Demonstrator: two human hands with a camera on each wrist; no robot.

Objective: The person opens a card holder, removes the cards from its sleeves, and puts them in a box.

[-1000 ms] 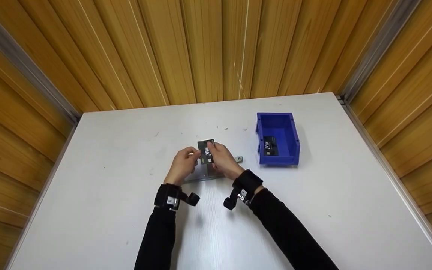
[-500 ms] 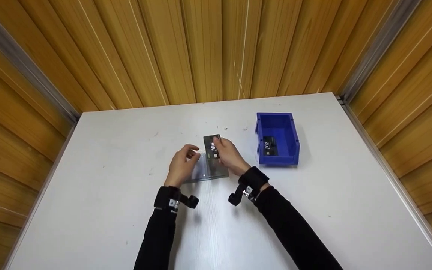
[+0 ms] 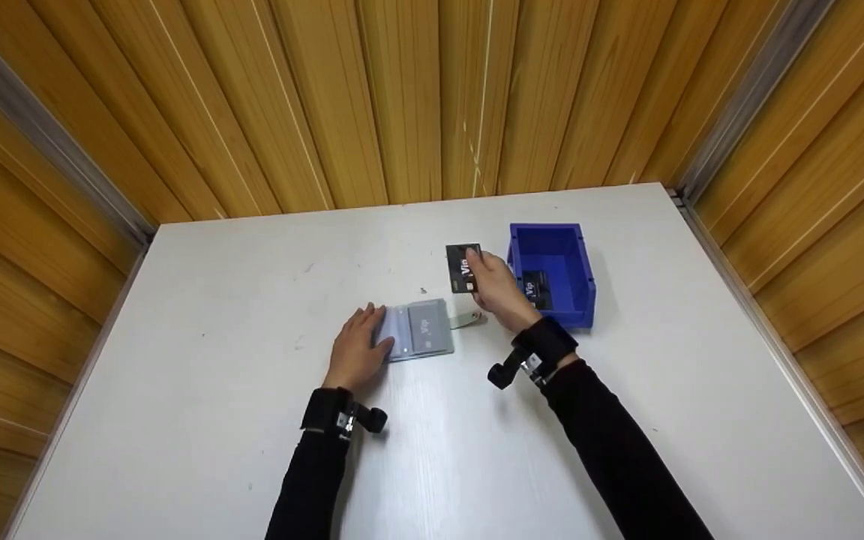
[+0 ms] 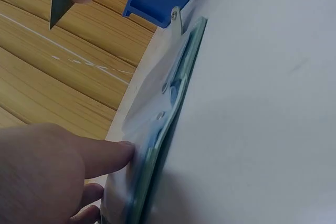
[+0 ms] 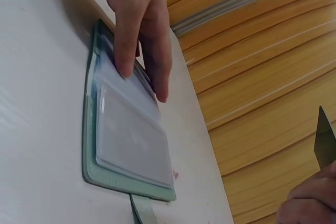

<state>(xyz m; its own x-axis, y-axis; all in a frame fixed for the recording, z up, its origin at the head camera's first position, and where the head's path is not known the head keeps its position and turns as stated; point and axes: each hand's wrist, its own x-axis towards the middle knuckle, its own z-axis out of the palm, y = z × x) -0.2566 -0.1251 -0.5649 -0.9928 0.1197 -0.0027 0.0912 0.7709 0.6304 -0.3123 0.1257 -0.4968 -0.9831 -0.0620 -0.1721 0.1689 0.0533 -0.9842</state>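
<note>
A card holder (image 3: pixel 430 330) with a pale green cover lies open on the white table, its strap pointing right. Through its cloudy plastic sleeve (image 5: pixel 134 129) a "Vip" card shows faintly in the head view. My left hand (image 3: pixel 357 346) rests on the holder's left side with fingers extended, the thumb (image 4: pixel 107 157) touching the clear sleeves. Up and to the right, my right hand (image 3: pixel 503 291) pinches a black "Vip" card (image 3: pixel 462 268) between thumb and fingers, above the table and just left of the blue bin (image 3: pixel 586 300).
Inside the bin, at its left side, lies black "Vip" card stock (image 3: pixel 535 291), partly hidden by the bin's wall and my right hand. Wood-patterned walls (image 3: pixel 402 97) stand behind and beside the white table (image 3: pixel 252 300).
My right hand has drawn the black card up and right, away from the holder. The left hand has let go of the card and spread onto the holder's left side.
</note>
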